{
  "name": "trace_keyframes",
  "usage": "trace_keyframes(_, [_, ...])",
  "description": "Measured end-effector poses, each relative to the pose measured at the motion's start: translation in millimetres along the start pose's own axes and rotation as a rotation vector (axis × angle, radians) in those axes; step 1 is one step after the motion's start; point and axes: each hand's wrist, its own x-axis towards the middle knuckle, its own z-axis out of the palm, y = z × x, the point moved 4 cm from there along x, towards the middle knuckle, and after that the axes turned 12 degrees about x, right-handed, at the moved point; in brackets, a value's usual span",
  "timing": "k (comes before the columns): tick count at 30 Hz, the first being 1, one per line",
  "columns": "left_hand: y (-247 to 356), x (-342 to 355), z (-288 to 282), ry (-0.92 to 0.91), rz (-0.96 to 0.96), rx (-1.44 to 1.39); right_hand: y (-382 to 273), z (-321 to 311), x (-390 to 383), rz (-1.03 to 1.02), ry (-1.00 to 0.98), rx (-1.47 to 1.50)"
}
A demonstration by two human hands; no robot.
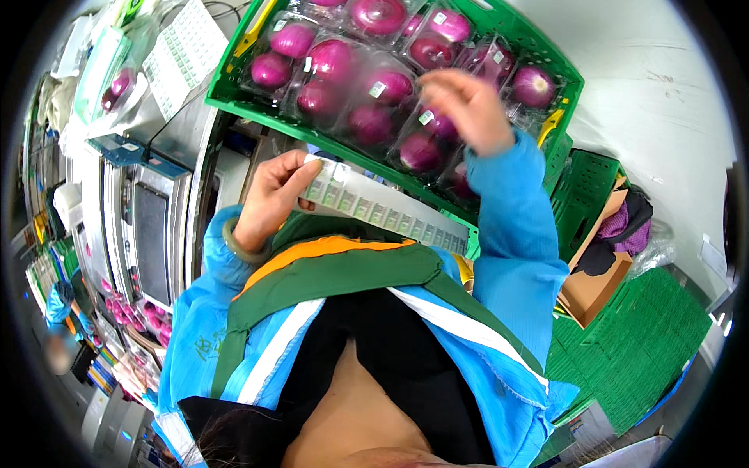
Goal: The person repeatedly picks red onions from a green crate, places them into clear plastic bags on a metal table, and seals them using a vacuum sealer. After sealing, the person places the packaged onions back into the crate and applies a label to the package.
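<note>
My left hand [275, 193] is closed on one end of a label sheet [382, 212], a long pale strip with rows of small white and green stickers. The sheet stretches to the right, in front of a green plastic crate [312, 134]. Inside the crate lie several clear packs of red onions [421, 152], many bearing a small sticker. My right hand [466, 109] is above the packs at the crate's right half. Motion smears its fingers, so I cannot make out whether anything is between them.
A grey machine with a dark screen [151, 234] stands at left, near a white keyboard [184, 54]. To the right, an open cardboard box [593, 290] holds dark and purple cloth, beside stacked green crates [624, 343]. Another person's blue sleeve [59, 303] shows far left.
</note>
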Motion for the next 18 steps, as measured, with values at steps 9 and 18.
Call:
trace_keyframes(9, [13.1, 4.3, 27.5, -0.092, 0.045, 0.078, -17.1, 89.5, -65.1, -0.021, -0.181, 0.086])
trace_keyframes(18, [3.3, 10.1, 52.7, -0.2, -0.059, 0.062, -27.8, 97.5, -125.4, -0.632, 0.054, -0.499])
